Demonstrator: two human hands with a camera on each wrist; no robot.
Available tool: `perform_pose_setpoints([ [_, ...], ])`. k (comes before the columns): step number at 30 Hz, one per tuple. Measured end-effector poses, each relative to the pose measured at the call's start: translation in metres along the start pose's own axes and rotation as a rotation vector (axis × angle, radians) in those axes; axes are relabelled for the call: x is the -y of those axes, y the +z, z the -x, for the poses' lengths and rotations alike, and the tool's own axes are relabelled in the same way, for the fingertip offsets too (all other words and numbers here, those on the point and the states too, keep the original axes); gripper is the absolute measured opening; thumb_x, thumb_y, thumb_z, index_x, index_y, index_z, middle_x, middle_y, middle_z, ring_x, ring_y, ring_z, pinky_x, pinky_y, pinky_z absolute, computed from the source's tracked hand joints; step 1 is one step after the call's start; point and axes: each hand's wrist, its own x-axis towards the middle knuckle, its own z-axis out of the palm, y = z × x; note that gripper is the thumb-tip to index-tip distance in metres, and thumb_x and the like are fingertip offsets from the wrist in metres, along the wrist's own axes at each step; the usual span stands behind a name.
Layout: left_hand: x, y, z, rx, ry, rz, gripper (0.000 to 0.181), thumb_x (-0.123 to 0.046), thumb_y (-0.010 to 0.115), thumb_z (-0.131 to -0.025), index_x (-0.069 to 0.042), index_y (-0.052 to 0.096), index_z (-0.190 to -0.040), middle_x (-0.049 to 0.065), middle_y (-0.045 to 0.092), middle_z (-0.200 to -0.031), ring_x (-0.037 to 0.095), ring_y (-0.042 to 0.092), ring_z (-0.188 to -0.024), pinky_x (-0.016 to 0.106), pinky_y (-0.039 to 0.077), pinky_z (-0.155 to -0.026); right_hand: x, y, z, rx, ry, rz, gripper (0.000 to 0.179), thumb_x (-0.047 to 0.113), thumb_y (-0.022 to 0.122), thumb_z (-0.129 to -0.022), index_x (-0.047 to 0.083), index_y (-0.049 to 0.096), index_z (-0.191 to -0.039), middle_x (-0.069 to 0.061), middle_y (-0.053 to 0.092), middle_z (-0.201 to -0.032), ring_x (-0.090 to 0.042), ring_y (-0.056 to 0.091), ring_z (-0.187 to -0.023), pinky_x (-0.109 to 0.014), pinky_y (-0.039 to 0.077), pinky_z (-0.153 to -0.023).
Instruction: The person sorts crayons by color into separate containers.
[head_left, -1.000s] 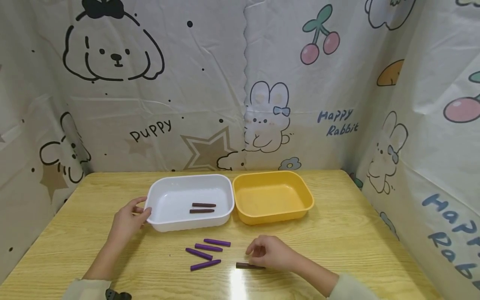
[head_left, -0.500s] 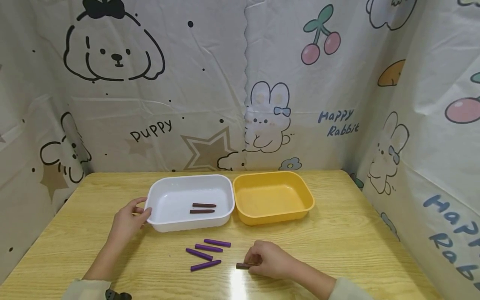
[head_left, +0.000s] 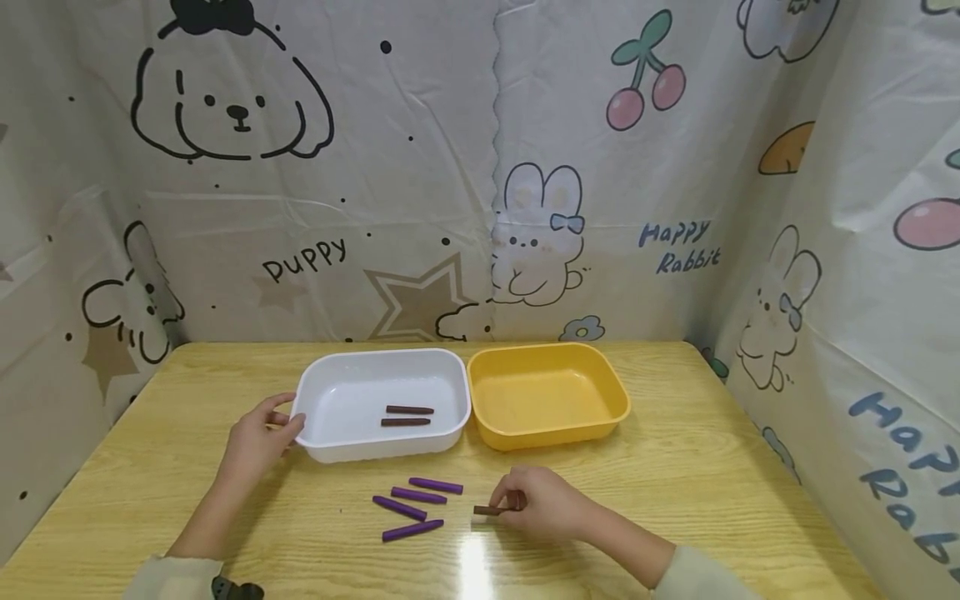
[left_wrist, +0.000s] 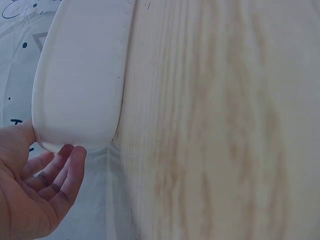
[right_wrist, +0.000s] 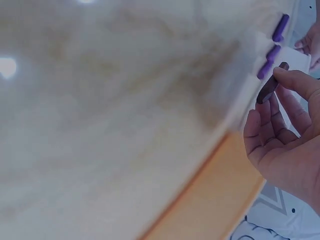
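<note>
Between thumb and fingers, my right hand (head_left: 543, 504) pinches a brown crayon (head_left: 486, 510), held slightly above the table in front of the yellow tray. The right wrist view shows the same brown crayon (right_wrist: 269, 90) at the thumb and fingertips. My left hand (head_left: 257, 443) grips the left end of the white plastic tray (head_left: 318, 452); in the left wrist view its fingers (left_wrist: 75, 172) curl against the tray's end. Inside that tray lie two brown crayons, one brown crayon (head_left: 409, 410) behind the other. Several purple crayons (head_left: 418, 496) lie loose on the table left of my right hand.
A yellow plastic tray (head_left: 551, 435) stands against the white tray's right side. Both sit toward the back of the wood-grain table (head_left: 675, 467). Printed cloth (head_left: 420, 167) hangs behind the table and along its sides.
My right hand has closed its fingers on the brown crayon and lifted it a little off the table. The left hand has stayed at the white tray.
</note>
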Motion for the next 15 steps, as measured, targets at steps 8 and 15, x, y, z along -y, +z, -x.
perform_pose_setpoints([
  [8,0.0,0.0,0.0,-0.005,0.015,0.002,0.05,-0.02,0.056,-0.092,0.002,0.042,-0.135,0.025,0.06,-0.103,0.016,0.064,-0.072,0.023,0.053,-0.058,0.006,-0.023,-0.017,-0.025,-0.032,0.041,0.009,0.012,0.07,-0.081,0.015,0.071,-0.09,0.008,0.055,-0.073,-0.003,0.047,-0.068,-0.017,0.043,-0.062],
  [15,0.001,0.0,0.0,-0.002,0.018,0.005,0.051,-0.021,0.057,-0.092,0.002,0.042,-0.135,0.026,0.06,-0.104,0.017,0.064,-0.073,0.025,0.054,-0.059,0.02,-0.041,-0.031,-0.062,-0.047,0.076,0.01,0.013,0.072,-0.081,0.015,0.072,-0.091,0.007,0.055,-0.074,-0.006,0.047,-0.068,-0.017,0.043,-0.06],
])
